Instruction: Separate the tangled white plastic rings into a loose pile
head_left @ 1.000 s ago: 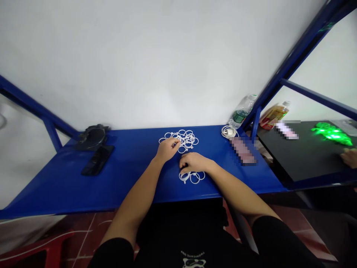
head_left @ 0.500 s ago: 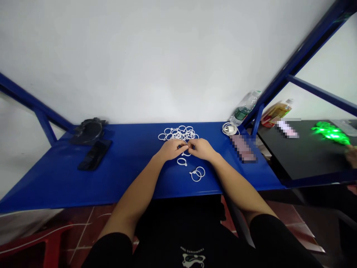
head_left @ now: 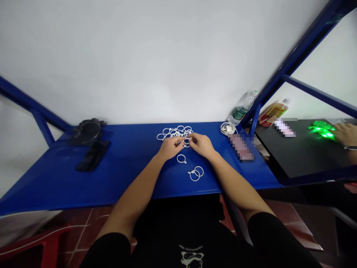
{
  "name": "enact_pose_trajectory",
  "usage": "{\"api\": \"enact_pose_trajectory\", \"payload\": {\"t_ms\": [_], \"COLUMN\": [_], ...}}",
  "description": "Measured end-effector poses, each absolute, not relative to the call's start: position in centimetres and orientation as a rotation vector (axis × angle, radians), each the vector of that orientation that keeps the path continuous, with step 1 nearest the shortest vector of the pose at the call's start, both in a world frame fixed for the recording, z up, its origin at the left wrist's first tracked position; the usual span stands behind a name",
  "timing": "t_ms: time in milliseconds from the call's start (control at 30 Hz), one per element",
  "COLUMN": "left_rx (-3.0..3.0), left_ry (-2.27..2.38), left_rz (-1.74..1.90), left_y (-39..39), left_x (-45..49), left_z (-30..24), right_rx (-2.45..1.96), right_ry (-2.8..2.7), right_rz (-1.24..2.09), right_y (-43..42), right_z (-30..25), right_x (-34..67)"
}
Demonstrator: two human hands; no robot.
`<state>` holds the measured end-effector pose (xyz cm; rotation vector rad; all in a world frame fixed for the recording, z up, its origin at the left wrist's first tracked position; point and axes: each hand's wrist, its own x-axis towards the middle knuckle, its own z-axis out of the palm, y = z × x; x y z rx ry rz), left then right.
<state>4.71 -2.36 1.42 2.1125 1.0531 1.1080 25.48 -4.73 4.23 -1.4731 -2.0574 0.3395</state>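
Note:
On the blue table (head_left: pixel 125 163) lies a pile of several white plastic rings (head_left: pixel 173 132). My left hand (head_left: pixel 170 146) and my right hand (head_left: pixel 203 145) meet at the near edge of the pile, fingers pinched together on a white ring (head_left: pixel 186 141) between them. A single white ring (head_left: pixel 181 159) lies just below my hands. Two joined white rings (head_left: pixel 195 173) lie closer to the table's front edge.
A black phone (head_left: pixel 92 156) and a black object (head_left: pixel 88 131) lie at the left. A coiled white cable (head_left: pixel 228 128), a water bottle (head_left: pixel 242 107) and a blurred flat item (head_left: pixel 240 147) sit at the right. Another person's hand (head_left: pixel 346 134) touches green glowing parts (head_left: pixel 320 130) on a black table.
My right hand left the rings near the front edge and moved up to meet my left hand at the pile. One ring now lies apart from the two joined ones.

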Motion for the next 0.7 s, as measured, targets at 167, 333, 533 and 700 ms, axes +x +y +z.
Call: {"api": "enact_pose_trajectory", "payload": {"t_ms": [167,333,533,700], "left_rx": [2.17,2.068,2.052,2.111], "left_ry": [0.943,0.969,0.9,0.894], "left_rz": [1.278,1.177,1.022,1.034], "left_y": [-2.3,-2.4,-2.6,-2.6], "left_x": [4.6,4.4,4.4,4.5], "left_z": [1.8,2.0,2.0,2.0], "right_rx": [-1.37,-1.298,-1.346,-1.327], "right_ry": [-2.153,-2.235,-2.23,-2.213], "right_rz": [0.426,0.435,0.427,0.443], "right_y": [-4.9,-4.8,-4.6,-4.5], "right_z": [3.5,3.0,3.0,2.9], "right_x": [24.9,25.2,25.4,25.4]}}
